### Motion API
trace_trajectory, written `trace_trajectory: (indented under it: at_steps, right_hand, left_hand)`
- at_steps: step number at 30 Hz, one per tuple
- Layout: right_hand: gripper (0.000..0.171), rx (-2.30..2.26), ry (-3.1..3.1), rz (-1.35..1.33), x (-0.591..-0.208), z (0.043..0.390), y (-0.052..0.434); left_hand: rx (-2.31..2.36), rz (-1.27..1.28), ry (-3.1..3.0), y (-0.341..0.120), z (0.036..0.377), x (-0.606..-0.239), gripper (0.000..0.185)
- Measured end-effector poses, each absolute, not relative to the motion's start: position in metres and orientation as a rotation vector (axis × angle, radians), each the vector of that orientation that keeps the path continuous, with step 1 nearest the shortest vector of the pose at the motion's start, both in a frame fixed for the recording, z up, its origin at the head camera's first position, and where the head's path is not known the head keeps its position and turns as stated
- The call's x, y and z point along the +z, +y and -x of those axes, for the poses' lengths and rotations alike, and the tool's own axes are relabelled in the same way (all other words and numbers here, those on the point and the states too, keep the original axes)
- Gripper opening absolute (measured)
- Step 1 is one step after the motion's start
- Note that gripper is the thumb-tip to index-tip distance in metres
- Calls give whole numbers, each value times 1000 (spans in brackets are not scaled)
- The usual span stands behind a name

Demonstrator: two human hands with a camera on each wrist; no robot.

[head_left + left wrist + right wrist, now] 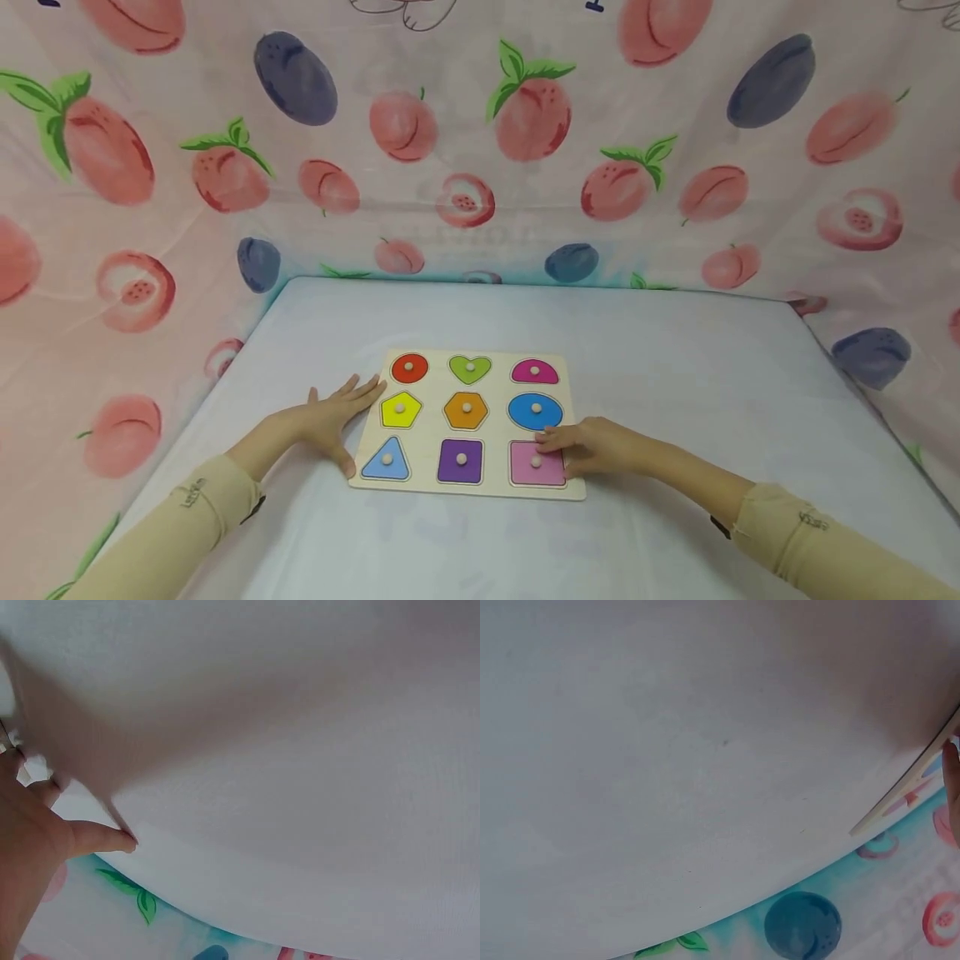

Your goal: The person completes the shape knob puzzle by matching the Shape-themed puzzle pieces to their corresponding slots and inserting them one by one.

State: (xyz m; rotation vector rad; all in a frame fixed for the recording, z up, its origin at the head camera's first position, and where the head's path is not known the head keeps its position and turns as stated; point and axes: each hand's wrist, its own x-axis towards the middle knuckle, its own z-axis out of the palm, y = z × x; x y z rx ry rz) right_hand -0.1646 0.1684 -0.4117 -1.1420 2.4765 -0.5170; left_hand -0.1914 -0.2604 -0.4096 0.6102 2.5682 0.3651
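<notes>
The right hand [600, 447] has its fingers pinched on the knob of the pink square piece [537, 464], seated in the near right corner of the puzzle board [468, 423]. The left hand [330, 417] lies flat, fingers spread, against the board's left edge. The board lies flat on the white worktop [675, 375], its edges roughly square to the person.

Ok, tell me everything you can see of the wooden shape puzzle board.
The puzzle board is a pale, wood-looking square lying flat on the white table. It holds nine coloured shapes in three rows, each with a small knob, all seated. The left hand lies flat against its left edge, fingers straight. The right hand rests on the near right corner, fingertips at the knob of the pink square piece.
</notes>
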Motion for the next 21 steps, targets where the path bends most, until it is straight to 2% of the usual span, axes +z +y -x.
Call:
trace_trajectory:
  at_steps: [11,21]
  right_hand:
    - [35,-535,2489,1227,-405,160,176]
    - [29,-519,2735,1102,-387,159,198]
  left_hand:
    - [332,-611,2534,-261,184,-401,123]
    - [315,-669,2678,-266,189,-400,91]
